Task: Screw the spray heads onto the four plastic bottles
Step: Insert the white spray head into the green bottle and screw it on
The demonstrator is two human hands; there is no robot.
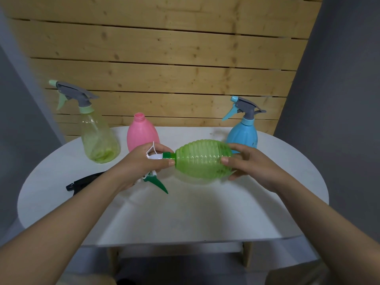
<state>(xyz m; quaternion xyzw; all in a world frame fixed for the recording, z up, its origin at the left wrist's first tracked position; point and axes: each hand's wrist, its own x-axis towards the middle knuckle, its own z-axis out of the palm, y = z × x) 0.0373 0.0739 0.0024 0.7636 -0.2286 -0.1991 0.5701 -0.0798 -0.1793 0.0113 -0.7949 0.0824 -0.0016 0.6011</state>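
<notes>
the ribbed translucent green bottle is lying sideways mid-frame above the white table, its rounded base cupped by the right hand. the left hand is curling its fingers around the white-and-green spray head at the neck. a capless glossy pink bottle is standing just behind.

The near half of the surface lay bare, open to a hand from the front edge. Along the far edge stood three obstacles: a yellow-green bottle at the left, a pink bottle mid-edge, a blue bottle at the right. A black spray head lay near the left edge.
</notes>
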